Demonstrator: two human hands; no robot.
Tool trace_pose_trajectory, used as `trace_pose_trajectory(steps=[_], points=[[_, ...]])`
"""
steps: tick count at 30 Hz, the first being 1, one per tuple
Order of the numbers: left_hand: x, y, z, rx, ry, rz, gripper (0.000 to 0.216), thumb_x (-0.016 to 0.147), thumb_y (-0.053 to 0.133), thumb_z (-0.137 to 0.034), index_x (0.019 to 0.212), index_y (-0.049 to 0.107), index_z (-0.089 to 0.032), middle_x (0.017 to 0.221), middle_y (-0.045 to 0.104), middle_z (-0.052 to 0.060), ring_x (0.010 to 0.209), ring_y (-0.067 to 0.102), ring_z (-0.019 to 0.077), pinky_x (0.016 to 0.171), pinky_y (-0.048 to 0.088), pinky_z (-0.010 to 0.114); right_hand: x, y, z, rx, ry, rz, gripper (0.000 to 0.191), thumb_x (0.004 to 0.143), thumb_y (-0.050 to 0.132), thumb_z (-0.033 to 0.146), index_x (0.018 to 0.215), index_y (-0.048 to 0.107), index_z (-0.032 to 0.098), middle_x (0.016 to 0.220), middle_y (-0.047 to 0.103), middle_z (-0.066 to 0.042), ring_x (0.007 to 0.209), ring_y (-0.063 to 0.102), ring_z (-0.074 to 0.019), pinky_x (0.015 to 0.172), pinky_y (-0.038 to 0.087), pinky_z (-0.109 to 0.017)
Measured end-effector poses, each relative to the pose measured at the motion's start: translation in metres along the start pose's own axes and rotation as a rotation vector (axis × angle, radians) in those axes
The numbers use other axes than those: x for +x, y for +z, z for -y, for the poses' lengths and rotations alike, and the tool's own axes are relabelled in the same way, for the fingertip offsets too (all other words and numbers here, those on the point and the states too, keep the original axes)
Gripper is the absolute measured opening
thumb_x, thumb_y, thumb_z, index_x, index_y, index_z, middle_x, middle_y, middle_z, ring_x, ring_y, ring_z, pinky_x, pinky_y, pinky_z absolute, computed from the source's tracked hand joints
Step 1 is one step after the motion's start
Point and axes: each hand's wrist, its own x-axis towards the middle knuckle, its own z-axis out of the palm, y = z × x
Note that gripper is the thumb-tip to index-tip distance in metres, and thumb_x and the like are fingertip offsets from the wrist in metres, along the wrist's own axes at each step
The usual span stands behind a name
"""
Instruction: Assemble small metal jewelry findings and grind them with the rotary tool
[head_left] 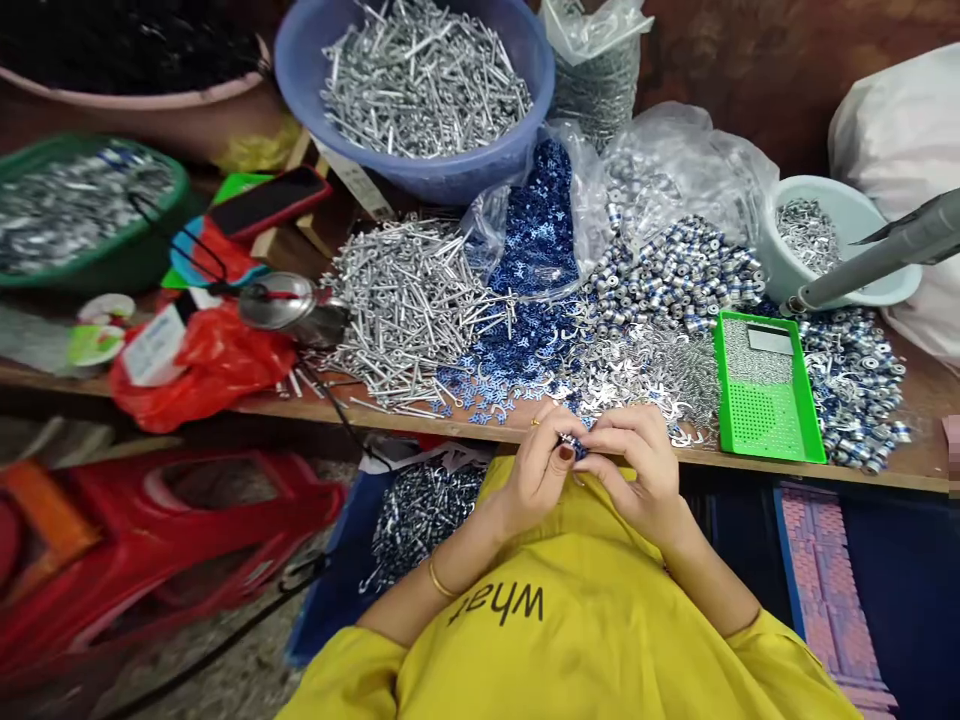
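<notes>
My left hand (538,468) and my right hand (637,462) meet just below the front edge of the wooden workbench (885,470), above my yellow shirt. Both pinch one small blue-and-silver metal piece (571,446) between their fingertips. Right behind them on the bench lie a spread of small blue parts (525,340), a heap of silver pins (405,300) to the left and a pile of blue-and-silver rollers (675,275) to the right.
A green perforated tray (765,400) sits at the right. At the back stand a blue basin (420,175) of pins, a green basin (75,260) and a pale tub (840,235). A blue crate (352,560) of finished pieces and red plastic stools (150,540) lie below the bench.
</notes>
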Motion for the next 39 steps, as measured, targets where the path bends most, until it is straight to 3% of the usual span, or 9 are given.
trace_pose_trajectory(steps=[13,18,23,27,29,32,33,36,39], points=[[0.009,-0.001,-0.004,0.094,0.034,0.175,0.033,0.103,0.032,-0.043,0.114,0.054,-0.022,0.095,0.06,0.008,0.087,0.051,0.0224,0.078,0.041,0.036,-0.001,-0.02,-0.014,-0.124,-0.052,0.103,0.035,0.091,0.064,0.02,0.119,0.065,0.04,0.107,0.069,-0.001,0.096,0.056,-0.0214,0.085,0.043,-0.041],[0.005,-0.004,-0.006,0.093,-0.023,0.132,0.026,0.101,0.042,-0.03,0.123,0.051,-0.022,0.107,0.061,0.009,0.096,0.055,0.022,0.083,0.043,0.034,-0.007,-0.014,-0.016,-0.04,0.0,0.055,0.029,0.09,0.064,0.019,0.117,0.064,0.03,0.106,0.067,-0.005,0.095,0.059,-0.0206,0.082,0.044,-0.039],[0.001,0.003,-0.001,0.018,-0.212,0.111,0.017,0.095,0.049,-0.023,0.11,0.057,-0.021,0.102,0.062,0.006,0.096,0.056,0.0204,0.086,0.043,0.033,-0.016,-0.009,-0.022,-0.092,0.035,0.121,0.009,0.09,0.066,0.024,0.099,0.067,0.026,0.104,0.068,-0.004,0.097,0.059,-0.0209,0.085,0.044,-0.041],[-0.001,0.024,0.011,-0.295,-0.549,0.073,0.017,0.093,0.046,-0.027,0.098,0.06,-0.019,0.093,0.061,0.004,0.083,0.054,0.0175,0.075,0.044,0.029,-0.003,-0.045,-0.041,-0.099,0.023,0.317,0.017,0.09,0.066,0.032,0.107,0.066,0.029,0.118,0.066,-0.004,0.11,0.058,-0.022,0.095,0.046,-0.043],[0.0,0.034,0.015,-0.422,-0.644,0.057,0.02,0.092,0.046,-0.029,0.096,0.062,-0.018,0.094,0.06,0.004,0.08,0.052,0.0166,0.073,0.043,0.028,0.016,-0.079,-0.062,-0.191,0.094,0.076,0.023,0.091,0.064,0.029,0.115,0.063,0.03,0.124,0.063,-0.005,0.118,0.055,-0.0226,0.1,0.044,-0.044],[0.004,0.045,0.015,-0.503,-0.673,0.052,0.019,0.091,0.047,-0.029,0.088,0.062,-0.018,0.09,0.058,0.004,0.08,0.049,0.0169,0.074,0.042,0.029,0.052,-0.132,-0.112,-0.42,0.202,-0.704,0.046,0.088,0.066,0.031,0.13,0.05,0.025,0.135,0.05,-0.013,0.124,0.049,-0.0263,0.097,0.044,-0.047],[0.005,0.048,0.014,-0.519,-0.674,0.06,0.019,0.09,0.048,-0.03,0.086,0.062,-0.018,0.088,0.057,0.004,0.08,0.049,0.0174,0.075,0.042,0.029,0.064,-0.147,-0.133,-0.448,0.233,-0.839,0.06,0.084,0.07,0.035,0.136,0.044,0.023,0.142,0.044,-0.016,0.128,0.045,-0.0283,0.1,0.042,-0.05],[0.01,0.057,0.01,-0.539,-0.679,0.106,0.019,0.091,0.049,-0.033,0.087,0.061,-0.019,0.085,0.055,0.004,0.079,0.048,0.018,0.075,0.041,0.03,0.091,-0.179,-0.189,-0.251,0.237,-0.744,0.075,0.083,0.067,0.054,0.144,0.033,0.026,0.138,0.047,-0.014,0.121,0.052,-0.026,0.099,0.045,-0.05],[0.013,0.066,0.011,-0.511,-0.678,0.196,0.022,0.092,0.05,-0.035,0.094,0.063,-0.019,0.089,0.057,0.004,0.08,0.047,0.0173,0.077,0.041,0.029,0.1,-0.189,-0.216,-0.069,0.211,-0.595,0.076,0.081,0.064,0.064,0.143,0.034,0.031,0.117,0.061,-0.007,0.102,0.06,-0.0198,0.095,0.049,-0.043]])
